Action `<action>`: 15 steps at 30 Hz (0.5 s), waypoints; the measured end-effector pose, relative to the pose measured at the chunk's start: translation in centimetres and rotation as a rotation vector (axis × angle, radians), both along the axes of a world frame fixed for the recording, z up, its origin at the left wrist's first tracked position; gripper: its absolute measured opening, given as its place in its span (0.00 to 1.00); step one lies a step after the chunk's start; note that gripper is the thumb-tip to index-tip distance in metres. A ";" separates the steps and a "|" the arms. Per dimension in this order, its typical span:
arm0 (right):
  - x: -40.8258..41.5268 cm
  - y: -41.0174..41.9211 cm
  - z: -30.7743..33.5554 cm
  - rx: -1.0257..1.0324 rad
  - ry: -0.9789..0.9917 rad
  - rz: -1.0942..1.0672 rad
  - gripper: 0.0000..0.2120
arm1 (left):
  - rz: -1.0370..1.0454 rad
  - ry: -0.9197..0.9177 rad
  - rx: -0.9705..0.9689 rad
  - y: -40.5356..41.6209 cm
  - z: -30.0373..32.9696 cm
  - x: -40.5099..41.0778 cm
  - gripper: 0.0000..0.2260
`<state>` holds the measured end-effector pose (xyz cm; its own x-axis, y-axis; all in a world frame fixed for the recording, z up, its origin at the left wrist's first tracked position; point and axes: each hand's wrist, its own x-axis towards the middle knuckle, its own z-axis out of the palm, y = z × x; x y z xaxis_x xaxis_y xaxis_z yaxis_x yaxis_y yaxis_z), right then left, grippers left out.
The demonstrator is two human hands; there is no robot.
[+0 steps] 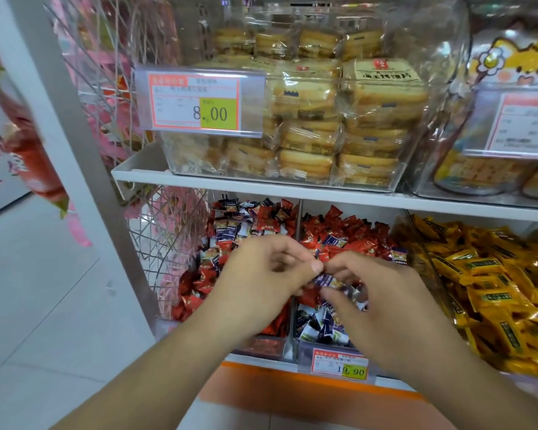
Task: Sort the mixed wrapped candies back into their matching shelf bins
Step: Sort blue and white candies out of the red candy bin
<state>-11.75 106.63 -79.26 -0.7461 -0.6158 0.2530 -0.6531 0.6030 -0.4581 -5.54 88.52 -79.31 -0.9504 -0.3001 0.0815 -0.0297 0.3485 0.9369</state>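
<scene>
Right hand (382, 293) hides its fingers' hold — blurred purple candies (326, 279) beneath.

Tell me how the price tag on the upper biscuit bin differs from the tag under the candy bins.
The upper price tag reads 8.00 and is larger; the lower price tag reads 19.90 and is smaller. The upper hangs on a clear bin of biscuit packs; the lower sits at the shelf front, near the right hand. Both have orange borders and a yellow-green price patch.

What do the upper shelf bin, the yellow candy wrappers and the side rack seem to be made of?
Upper shelf bin: clear, glossy rigid plastic, probably; the biscuits show through.
Yellow candy wrappers: shiny plastic or foil film; creased, with bright glints.
Side rack: thin wire mesh, probably coated metal, pale finish.
</scene>
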 end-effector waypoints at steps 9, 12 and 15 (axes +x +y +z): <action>-2.0 1.1 -0.4 0.255 -0.060 -0.162 0.19 | 0.244 -0.095 -0.675 -8.0 -3.7 -3.8 0.20; -2.1 0.8 -0.6 0.244 -0.064 -0.154 0.14 | 0.199 -0.149 -0.757 -8.9 -4.8 -5.0 0.25; -2.2 0.6 -0.8 0.232 -0.081 -0.134 0.10 | 0.223 -0.132 -0.803 -9.1 -5.4 -5.7 0.23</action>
<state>-13.97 107.26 -80.08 -0.8368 -0.5450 0.0527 -0.5274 0.7763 -0.3453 -11.25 79.46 -84.69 -0.8926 -0.3801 0.2425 -0.2688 0.8804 0.3907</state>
